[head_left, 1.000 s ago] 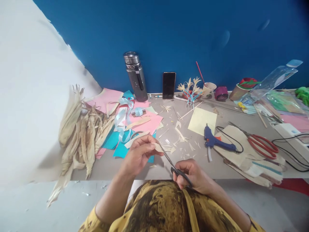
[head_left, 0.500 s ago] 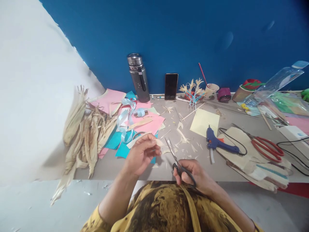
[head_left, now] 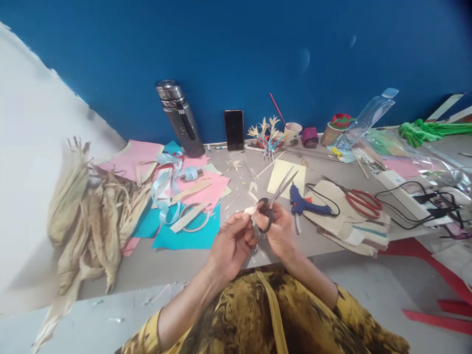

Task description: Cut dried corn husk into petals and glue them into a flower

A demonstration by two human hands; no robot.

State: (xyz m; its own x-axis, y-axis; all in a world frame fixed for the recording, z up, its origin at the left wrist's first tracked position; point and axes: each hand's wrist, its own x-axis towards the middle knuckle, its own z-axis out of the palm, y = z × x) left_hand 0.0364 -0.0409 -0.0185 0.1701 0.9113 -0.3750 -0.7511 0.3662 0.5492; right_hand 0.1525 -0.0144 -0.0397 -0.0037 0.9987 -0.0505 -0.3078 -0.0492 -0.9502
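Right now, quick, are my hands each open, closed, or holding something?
Left hand: closed, pinching a small pale strip.
Right hand: closed, holding the black-handled scissors, blades slightly apart.

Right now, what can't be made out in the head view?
All in head view:
Pale strip: lower part hidden by the left hand.
Scissors: handles partly hidden by the right hand.
Red stick: lower end hidden by the cup.
Green bundle: cut off by right edge.

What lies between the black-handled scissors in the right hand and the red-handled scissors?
In the head view, the blue glue gun lies there, along with part of the pale glove.
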